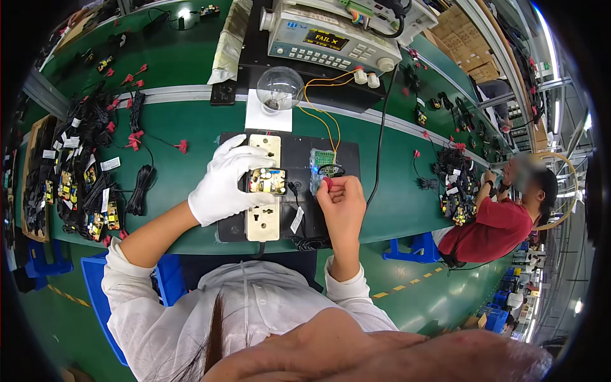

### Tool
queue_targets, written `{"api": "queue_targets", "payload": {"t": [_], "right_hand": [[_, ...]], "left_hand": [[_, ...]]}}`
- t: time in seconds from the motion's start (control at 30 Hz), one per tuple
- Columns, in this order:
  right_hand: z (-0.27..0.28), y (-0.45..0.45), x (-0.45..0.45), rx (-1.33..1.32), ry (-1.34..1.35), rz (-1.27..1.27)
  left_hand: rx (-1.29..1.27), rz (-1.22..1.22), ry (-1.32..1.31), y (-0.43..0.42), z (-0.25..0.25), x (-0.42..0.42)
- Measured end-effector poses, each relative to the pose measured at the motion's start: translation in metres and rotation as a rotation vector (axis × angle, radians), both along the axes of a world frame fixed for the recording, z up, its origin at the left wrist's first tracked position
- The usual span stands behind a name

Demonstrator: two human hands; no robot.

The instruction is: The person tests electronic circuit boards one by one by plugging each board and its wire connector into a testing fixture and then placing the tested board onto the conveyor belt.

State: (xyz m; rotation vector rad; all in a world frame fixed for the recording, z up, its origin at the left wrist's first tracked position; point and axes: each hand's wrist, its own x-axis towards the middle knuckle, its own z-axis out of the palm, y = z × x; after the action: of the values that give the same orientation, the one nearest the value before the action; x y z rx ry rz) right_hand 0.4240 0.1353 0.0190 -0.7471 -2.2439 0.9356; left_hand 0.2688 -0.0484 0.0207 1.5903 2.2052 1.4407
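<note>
My left hand (228, 180), in a white glove, is closed round a small adapter with an open circuit board (267, 181). The adapter sits over the white socket strip (263, 228). My right hand (342, 198), bare, pinches a red connector (327, 183) beside a green test board (324, 160) in a clear cover. Two yellow wires run up from that board. A black cord with a white label (296, 219) lies between my hands.
A meter (331, 39) showing FAIL stands at the back, behind a glass bulb (279, 89). Piles of corded adapters lie left (83, 184) and right (453, 184). A co-worker in a red shirt (499, 223) is at the right. A black cable crosses the bench right of my right hand.
</note>
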Motion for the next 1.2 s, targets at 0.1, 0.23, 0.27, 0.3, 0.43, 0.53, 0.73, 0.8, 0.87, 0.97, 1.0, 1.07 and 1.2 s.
{"api": "queue_targets", "payload": {"t": [0.1, 0.23, 0.27, 0.3, 0.43, 0.53, 0.73, 0.8, 0.87, 0.97, 1.0, 1.07, 1.2], "right_hand": [[-0.005, 0.003, 0.003, -0.053, 0.059, 0.027], [-0.008, 0.008, 0.017, -0.330, 0.181, 0.028], [-0.008, 0.009, 0.018, -0.329, 0.176, 0.023], [-0.008, 0.010, 0.018, -0.342, 0.152, 0.015], [-0.006, 0.007, 0.012, -0.171, 0.100, 0.017], [-0.008, 0.006, 0.007, -0.043, 0.070, 0.036], [0.001, -0.003, 0.002, 0.029, 0.016, 0.002], [0.000, -0.005, 0.002, 0.061, 0.001, -0.003], [-0.001, -0.006, 0.002, 0.094, -0.014, -0.008], [-0.002, -0.006, 0.001, 0.096, -0.036, -0.021], [-0.001, -0.006, 0.001, 0.105, -0.039, -0.018], [-0.001, -0.006, 0.001, 0.112, -0.043, -0.014], [-0.001, -0.005, -0.001, 0.117, -0.038, -0.009]], "left_hand": [[-0.021, -0.017, 0.027, -0.001, 0.002, -0.001], [0.024, -0.008, -0.001, 0.001, -0.003, -0.001], [0.030, -0.007, -0.004, 0.001, -0.005, -0.002], [0.035, -0.006, -0.006, 0.001, -0.006, -0.002], [0.072, 0.026, 0.002, 0.002, -0.008, 0.002], [0.087, 0.056, 0.029, 0.002, -0.008, 0.003], [0.073, 0.041, 0.034, 0.001, -0.010, 0.001], [0.082, 0.027, 0.030, 0.002, -0.010, 0.000], [0.083, 0.019, 0.024, 0.001, -0.011, 0.000], [0.085, 0.006, 0.021, 0.001, -0.010, -0.001], [0.088, -0.001, 0.023, 0.002, -0.010, -0.001], [0.088, -0.001, 0.025, 0.001, -0.011, -0.002], [0.092, -0.005, 0.022, 0.002, -0.009, -0.002]]}}
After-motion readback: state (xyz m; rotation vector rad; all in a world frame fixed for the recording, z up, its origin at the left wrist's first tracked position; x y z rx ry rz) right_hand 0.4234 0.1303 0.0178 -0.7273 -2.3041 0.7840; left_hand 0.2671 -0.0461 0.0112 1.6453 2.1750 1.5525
